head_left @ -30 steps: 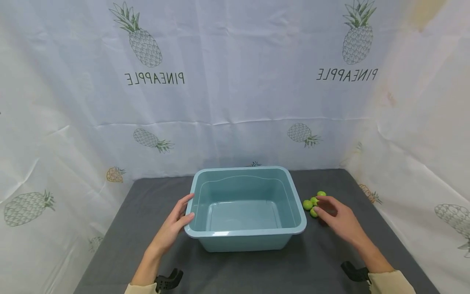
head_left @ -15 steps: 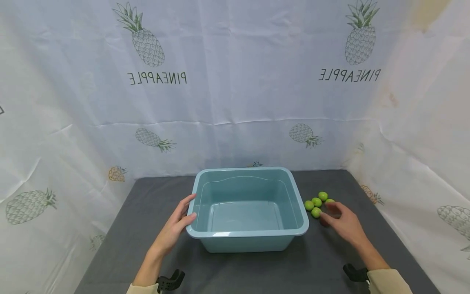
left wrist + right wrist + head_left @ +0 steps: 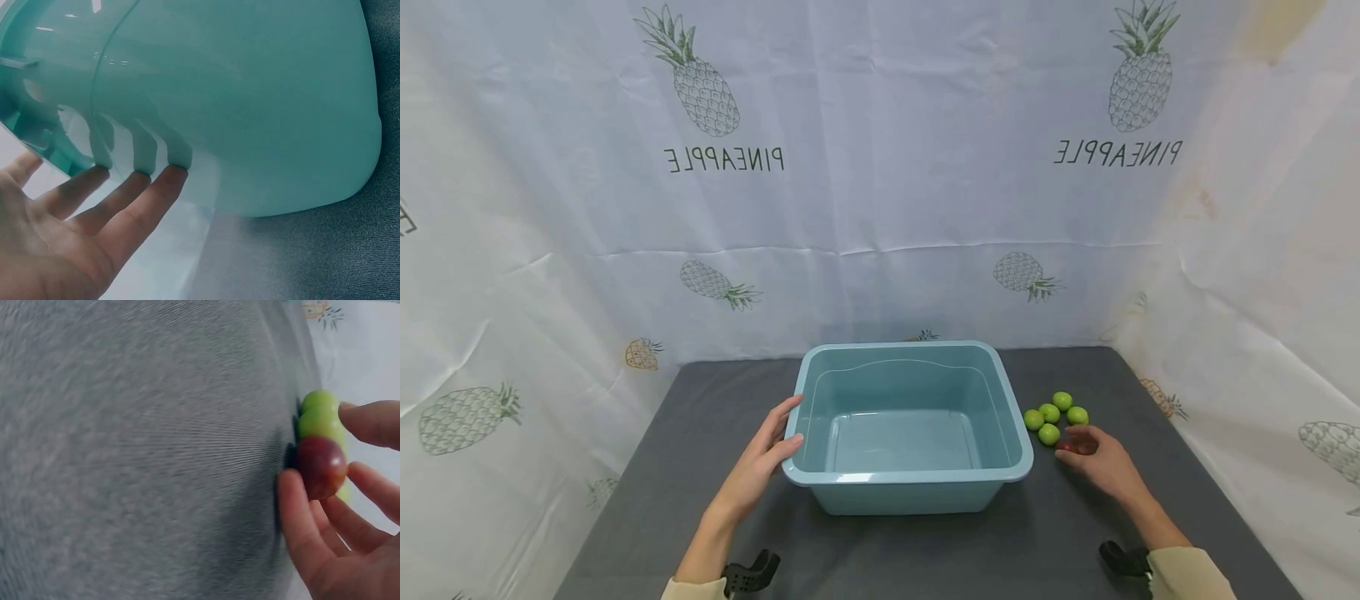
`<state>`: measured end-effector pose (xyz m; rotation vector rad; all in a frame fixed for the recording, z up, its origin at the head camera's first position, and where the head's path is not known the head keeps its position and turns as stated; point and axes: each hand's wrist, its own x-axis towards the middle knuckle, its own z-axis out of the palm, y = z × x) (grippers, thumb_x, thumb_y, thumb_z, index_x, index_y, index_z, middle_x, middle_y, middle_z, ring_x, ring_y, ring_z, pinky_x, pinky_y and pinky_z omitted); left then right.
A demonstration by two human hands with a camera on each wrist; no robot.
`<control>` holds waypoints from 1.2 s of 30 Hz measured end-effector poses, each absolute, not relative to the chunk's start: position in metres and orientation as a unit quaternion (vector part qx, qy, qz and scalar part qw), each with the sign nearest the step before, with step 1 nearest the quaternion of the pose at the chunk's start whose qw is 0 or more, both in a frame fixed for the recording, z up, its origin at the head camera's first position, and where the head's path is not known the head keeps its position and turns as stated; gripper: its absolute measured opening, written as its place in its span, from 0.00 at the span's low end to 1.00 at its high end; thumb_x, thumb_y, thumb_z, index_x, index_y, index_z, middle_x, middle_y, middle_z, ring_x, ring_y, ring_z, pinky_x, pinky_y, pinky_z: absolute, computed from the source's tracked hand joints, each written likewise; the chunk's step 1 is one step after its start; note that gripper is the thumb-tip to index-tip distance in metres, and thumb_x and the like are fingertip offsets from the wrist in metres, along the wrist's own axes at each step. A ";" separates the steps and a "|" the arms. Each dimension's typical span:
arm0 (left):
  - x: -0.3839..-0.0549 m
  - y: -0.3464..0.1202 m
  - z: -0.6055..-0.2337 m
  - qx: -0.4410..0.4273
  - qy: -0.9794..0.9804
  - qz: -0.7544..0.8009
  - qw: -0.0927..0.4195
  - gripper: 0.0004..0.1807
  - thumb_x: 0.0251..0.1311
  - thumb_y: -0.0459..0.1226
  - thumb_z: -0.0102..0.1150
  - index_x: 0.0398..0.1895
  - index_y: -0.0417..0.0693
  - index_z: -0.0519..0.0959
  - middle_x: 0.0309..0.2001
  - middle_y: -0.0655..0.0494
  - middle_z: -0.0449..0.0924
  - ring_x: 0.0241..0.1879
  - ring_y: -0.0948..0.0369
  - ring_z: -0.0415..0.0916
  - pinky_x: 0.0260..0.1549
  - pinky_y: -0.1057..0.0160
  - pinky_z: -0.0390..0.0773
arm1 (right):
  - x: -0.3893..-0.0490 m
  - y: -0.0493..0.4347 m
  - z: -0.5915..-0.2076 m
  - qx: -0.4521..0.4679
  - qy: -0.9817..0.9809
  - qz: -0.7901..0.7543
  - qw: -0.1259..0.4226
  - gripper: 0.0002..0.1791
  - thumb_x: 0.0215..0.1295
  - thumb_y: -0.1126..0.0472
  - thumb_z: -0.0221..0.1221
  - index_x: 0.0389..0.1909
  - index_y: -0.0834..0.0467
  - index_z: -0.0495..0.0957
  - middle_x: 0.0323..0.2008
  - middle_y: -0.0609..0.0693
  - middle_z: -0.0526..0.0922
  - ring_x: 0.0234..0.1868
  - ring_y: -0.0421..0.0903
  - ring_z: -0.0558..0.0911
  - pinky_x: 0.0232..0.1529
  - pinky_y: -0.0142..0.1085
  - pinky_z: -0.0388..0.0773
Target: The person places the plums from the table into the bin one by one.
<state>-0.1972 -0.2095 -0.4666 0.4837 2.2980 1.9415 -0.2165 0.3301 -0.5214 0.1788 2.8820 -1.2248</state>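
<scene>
A light blue plastic basin (image 3: 902, 446) stands on the dark table cloth. My left hand (image 3: 760, 462) holds its left rim, with thumb and index tips over the edge; in the left wrist view the other fingertips press the outer wall (image 3: 275, 112). My right hand (image 3: 1105, 467) is right of the basin, fingers about a dark red, plum-like fruit (image 3: 322, 467). One finger touches the fruit, while the topmost digit stands apart from it. Several small round green fruits (image 3: 1048, 434) lie together between that hand and the basin.
The dark grey cloth (image 3: 895, 558) covers the table. White curtains with pineapple prints (image 3: 910, 200) hang behind and at both sides. A black wrist mount (image 3: 751, 573) is on the left arm and another black mount (image 3: 1123, 558) on the right.
My right hand has drawn back from the green fruits, slightly right and toward me, uncovering more of them. The red fruit now shows between its fingers. My left hand stays on the basin's rim.
</scene>
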 end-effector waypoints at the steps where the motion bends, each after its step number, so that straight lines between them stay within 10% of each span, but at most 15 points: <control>1: -0.197 -0.210 -0.467 0.158 0.754 0.636 0.046 0.32 0.77 0.41 0.48 0.80 0.57 0.54 0.78 0.38 0.51 0.70 0.37 0.62 0.53 0.59 0.75 | -0.217 0.330 -0.522 0.059 0.918 -0.392 0.007 0.36 0.65 0.53 0.68 0.64 0.72 0.69 0.53 0.71 0.78 0.51 0.63 0.79 0.45 0.50 0.79; 10: -0.197 -0.210 -0.466 0.155 0.755 0.635 0.048 0.32 0.77 0.41 0.48 0.80 0.58 0.54 0.78 0.38 0.51 0.69 0.36 0.62 0.52 0.54 0.76 | -0.218 0.335 -0.534 0.070 0.922 -0.380 0.007 0.33 0.62 0.57 0.70 0.61 0.72 0.72 0.53 0.72 0.77 0.51 0.64 0.78 0.48 0.56 0.74; 24: -0.196 -0.207 -0.466 0.146 0.756 0.636 0.043 0.32 0.77 0.41 0.49 0.80 0.58 0.54 0.78 0.38 0.50 0.69 0.36 0.62 0.54 0.48 0.74 | -0.210 0.332 -0.528 0.086 0.862 -0.499 0.029 0.34 0.64 0.58 0.70 0.64 0.72 0.69 0.57 0.70 0.76 0.46 0.50 0.85 0.40 0.36 0.82; 36: -0.195 -0.206 -0.466 0.139 0.760 0.634 0.042 0.32 0.77 0.42 0.49 0.80 0.58 0.54 0.78 0.38 0.51 0.70 0.36 0.61 0.53 0.49 0.74 | -0.203 0.324 -0.503 0.057 0.854 -0.516 0.028 0.36 0.65 0.50 0.69 0.67 0.65 0.70 0.66 0.66 0.71 0.63 0.63 0.76 0.49 0.36 0.77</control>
